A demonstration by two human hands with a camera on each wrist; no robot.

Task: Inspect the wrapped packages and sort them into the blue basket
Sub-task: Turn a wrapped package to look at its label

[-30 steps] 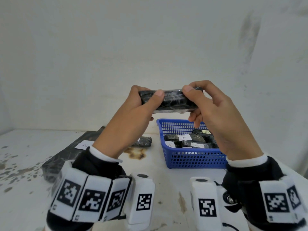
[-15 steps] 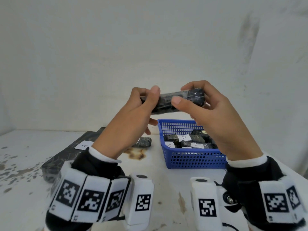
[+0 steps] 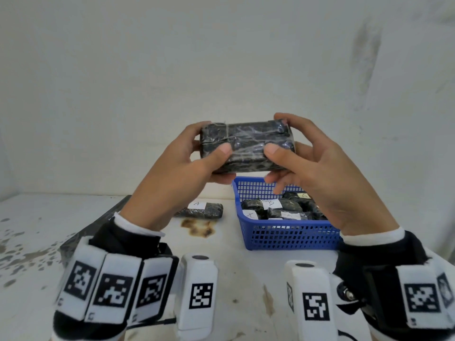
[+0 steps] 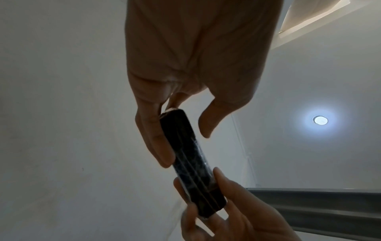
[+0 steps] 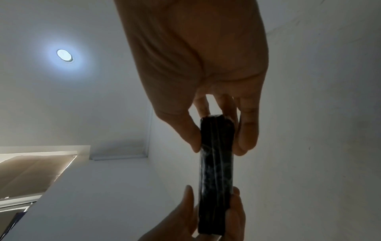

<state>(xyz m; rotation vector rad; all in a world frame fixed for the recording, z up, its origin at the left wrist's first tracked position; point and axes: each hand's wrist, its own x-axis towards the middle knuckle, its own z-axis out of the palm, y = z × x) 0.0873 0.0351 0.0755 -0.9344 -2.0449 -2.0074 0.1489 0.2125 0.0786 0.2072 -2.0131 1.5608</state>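
White walls (image 3: 221, 70) are seen behind a white, stained surface (image 3: 246, 267); a rust-coloured stain (image 3: 199, 226) is noted near its middle

Item held: one package (image 3: 246, 146), dark, wrapped in clear film, held level in the air above the near-left corner of the basket (image 3: 290, 237). Its broad face is turned toward the head camera; no label is seen on that face

Left hand (image 3: 182, 173): grip clamped on the left end of the package, thumb on the front face, fingers behind. In the left wrist view the package (image 4: 191, 163) is seen edge-on between thumb and fingers of the left hand (image 4: 185, 65)

Right hand (image 3: 327, 173): grip clamped on the right end, thumb on the front face, fingers (image 3: 290, 121) curled over the top edge. The right wrist view shows the package (image 5: 216, 171) pinched by the right hand (image 5: 195, 57)

Basket: blue, mesh-walled, set on the surface at right, holding several dark packages with white labels (image 3: 270, 204); letters A, B and X are legible

Loose package (image 3: 204, 209): lying on the surface left of the basket, labelled A

Dark flat sheet (image 3: 73, 242): lying at left, partly hidden by the left wrist

Ceiling lamp (image 5: 65, 55): lit, seen in both wrist views
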